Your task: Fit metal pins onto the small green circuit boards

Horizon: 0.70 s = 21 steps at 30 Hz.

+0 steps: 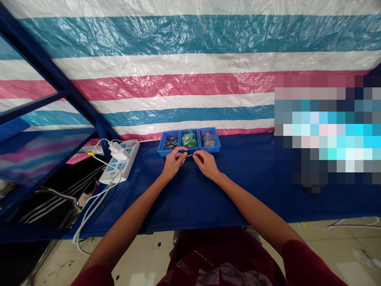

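Three blue bins [168, 152], one power strip [128, 169].

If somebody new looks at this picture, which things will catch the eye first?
Probably the shiny plastic sheet with blue, white and red stripes, behind the dark blue table. Next, before three blue plastic bins, the bare left hand and bare right hand meet at a thin pale piece. Left of the bins lies a white power strip.

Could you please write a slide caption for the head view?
Bare left hand and right hand, a small, thin, pale piece between them, near three blue plastic bins.
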Tool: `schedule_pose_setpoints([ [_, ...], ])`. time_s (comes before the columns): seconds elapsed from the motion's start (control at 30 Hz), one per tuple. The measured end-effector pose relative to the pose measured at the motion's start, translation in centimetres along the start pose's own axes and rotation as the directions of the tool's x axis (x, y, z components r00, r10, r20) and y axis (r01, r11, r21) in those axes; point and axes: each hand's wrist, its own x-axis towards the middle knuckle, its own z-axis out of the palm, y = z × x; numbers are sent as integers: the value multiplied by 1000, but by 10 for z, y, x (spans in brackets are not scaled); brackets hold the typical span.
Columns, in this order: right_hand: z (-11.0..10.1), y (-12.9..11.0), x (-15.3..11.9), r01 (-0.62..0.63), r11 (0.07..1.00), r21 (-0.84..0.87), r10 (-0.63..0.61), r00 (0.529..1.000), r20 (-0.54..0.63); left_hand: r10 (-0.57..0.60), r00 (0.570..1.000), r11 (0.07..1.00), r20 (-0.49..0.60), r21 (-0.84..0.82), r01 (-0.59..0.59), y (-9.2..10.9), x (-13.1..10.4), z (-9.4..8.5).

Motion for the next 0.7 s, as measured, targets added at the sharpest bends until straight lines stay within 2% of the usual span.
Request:
schedule_pose_setpoints([
  [0.2, 1, 1, 0, 55, 998, -15, -55, 998, 28, -36, 999, 999, 20, -16, 37, -2, 0, 0],
  [0.47, 1, 0, -1, 55, 998, 6, -55, 997, 47, -62, 997, 998, 37, -3, 62, -2, -1, 0],
  [0.53, 1, -1, -1, 51, 999, 11, -51, 998, 23, -41, 999, 999, 32, 16, 41, -1, -1, 0],
  [0.7, -2, -2, 1, 6, 1000, 30, -2, 991, -136, 14, 1000, 999, -4, 42, -14, 3, 0, -1],
])
